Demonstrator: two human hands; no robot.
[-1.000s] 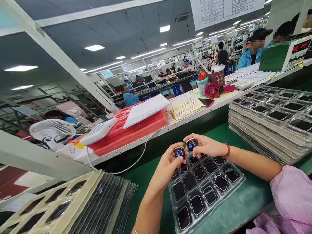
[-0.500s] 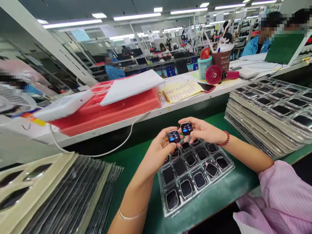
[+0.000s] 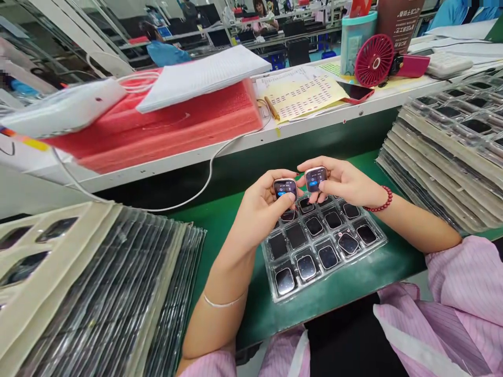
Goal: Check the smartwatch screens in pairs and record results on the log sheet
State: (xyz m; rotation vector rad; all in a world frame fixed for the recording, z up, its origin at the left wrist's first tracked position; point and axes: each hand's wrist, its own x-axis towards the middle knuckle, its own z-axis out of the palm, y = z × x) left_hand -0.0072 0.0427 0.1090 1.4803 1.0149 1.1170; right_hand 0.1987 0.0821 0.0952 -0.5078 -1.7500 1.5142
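This looks like a factory workroom. A tall pile of clear plastic trays (image 3: 436, 162) with square black watches (image 3: 476, 125) sits on a flat green table (image 3: 338, 293). A person in blue (image 3: 167, 51) works behind.

On the brown cup (image 3: 398, 25), stood toward the far edge of the white shelf (image 3: 322, 118), rows of white Chinese characters are printed; "工艺" can be made out at the end of the middle row, the other rows being less certain. On the yellow sheet (image 3: 308, 97), laid along the shelf's near edge, rows of short dark marks are shown, too small to be read. Over the far edge of the tray (image 3: 316, 276), small white characters and a blue button are lit on the watch in the left grip (image 3: 257, 207) and on the watch in the right grip (image 3: 348, 181); neither screen's wording can be deciphered.
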